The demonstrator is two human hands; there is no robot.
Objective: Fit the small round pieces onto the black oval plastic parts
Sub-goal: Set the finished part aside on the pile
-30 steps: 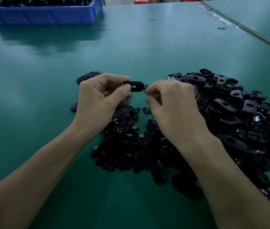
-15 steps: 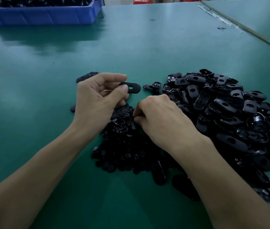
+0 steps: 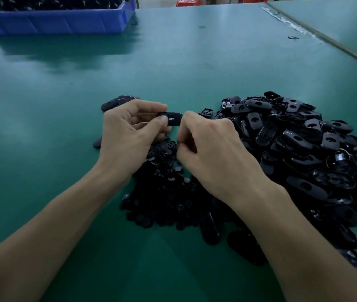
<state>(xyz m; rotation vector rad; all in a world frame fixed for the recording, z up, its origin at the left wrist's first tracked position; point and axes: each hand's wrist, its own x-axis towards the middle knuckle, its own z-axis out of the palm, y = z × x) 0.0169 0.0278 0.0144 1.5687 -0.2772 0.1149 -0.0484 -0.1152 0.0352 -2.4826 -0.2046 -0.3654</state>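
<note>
Your heap of oval parts [image 3: 304,149] is smooth black plastic, glossy with bright highlights; the oval part [image 3: 174,119] pinched in your left hand [image 3: 127,136] looks duller. The small round pieces [image 3: 164,192] are dark with faint glints, and the green table [image 3: 42,127] has a smooth, softly sheened top, the blue bin [image 3: 53,23] smooth plastic.

Bench [image 3: 173,62]: green, slightly glossy top that carries a dim reflection of the bin.
Blue bin [image 3: 59,22]: ribbed plastic, at the far left of the bench, heaped with dark items too small to make out.
Pale strip [image 3: 326,38]: runs diagonally along the bench's right edge.
Second bench [image 3: 337,20]: green, just beyond the strip.
Dark scrap [image 3: 293,37]: lies just beside the strip.
Red stool [image 3: 187,1]: beyond the far edge.
</note>
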